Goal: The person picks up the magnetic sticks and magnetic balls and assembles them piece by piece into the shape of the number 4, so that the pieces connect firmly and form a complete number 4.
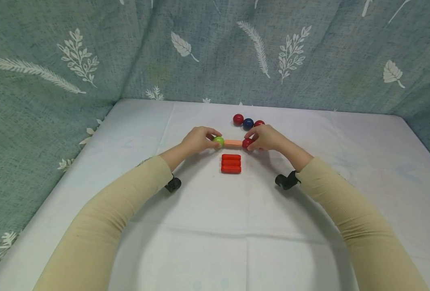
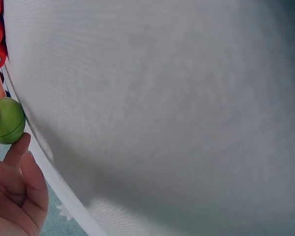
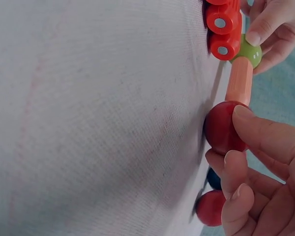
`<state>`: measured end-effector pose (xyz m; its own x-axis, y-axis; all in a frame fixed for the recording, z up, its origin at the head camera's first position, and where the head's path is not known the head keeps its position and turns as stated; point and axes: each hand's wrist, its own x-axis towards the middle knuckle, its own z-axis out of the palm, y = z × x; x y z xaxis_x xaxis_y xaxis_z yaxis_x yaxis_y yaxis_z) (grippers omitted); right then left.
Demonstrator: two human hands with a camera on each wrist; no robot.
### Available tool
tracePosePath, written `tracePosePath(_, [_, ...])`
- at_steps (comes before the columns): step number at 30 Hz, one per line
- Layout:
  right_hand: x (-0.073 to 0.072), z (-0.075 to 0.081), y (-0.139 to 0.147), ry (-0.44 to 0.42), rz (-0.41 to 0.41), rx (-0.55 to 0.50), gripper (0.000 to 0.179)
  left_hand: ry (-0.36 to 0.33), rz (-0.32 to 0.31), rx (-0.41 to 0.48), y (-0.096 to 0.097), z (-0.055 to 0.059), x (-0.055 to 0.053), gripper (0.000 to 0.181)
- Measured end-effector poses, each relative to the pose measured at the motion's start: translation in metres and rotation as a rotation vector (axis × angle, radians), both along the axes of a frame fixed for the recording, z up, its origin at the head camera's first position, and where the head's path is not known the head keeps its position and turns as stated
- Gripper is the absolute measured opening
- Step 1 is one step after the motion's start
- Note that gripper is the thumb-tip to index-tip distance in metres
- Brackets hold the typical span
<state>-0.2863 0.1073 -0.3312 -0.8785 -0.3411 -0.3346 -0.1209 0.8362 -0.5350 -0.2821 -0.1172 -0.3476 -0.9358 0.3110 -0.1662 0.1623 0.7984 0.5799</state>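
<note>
An orange rod (image 1: pixel 233 143) lies crosswise, with a green ball (image 1: pixel 219 141) at its left end and a red ball (image 1: pixel 247 143) at its right end. My left hand (image 1: pixel 200 139) pinches the green ball between thumb and fingers. The right hand (image 1: pixel 267 137) pinches the red ball the same way. In the right wrist view the rod (image 3: pixel 240 81) touches both balls. Just nearer than the rod, several red rods (image 1: pixel 231 163) lie side by side; round silvery spots show on their ends (image 3: pixel 220 22) in the right wrist view.
Beyond the hands sit another red ball (image 1: pixel 238 119), a dark blue ball (image 1: pixel 248 123) and a further red ball (image 1: pixel 259 123), partly covered by the right hand. A white cloth (image 1: pixel 215 258) covers the table. A leaf-patterned curtain (image 1: pixel 215 48) hangs along the back and left.
</note>
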Motion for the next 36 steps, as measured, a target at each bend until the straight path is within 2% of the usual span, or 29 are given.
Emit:
tracePosePath(10, [0.000,-0.003,0.001,-0.029,-0.034,-0.030,0.042,-0.020,-0.007,-0.008,-0.001,0.001,0.000,0.039])
tracePosePath(21, [-0.006,-0.008,0.005,-0.021,-0.088,-0.082,0.039,-0.088,-0.079,-0.052,-0.007,0.008,0.000,0.045])
tracePosePath(30, [-0.013,-0.011,-0.006,-0.015,-0.186,-0.120,0.037,-0.087,-0.097,-0.063,-0.014,0.012,0.005,0.039])
tracePosePath(36, [-0.019,-0.013,-0.016,-0.076,-0.272,-0.224,0.038,-0.092,-0.095,-0.060,-0.019,0.010,0.006,0.037])
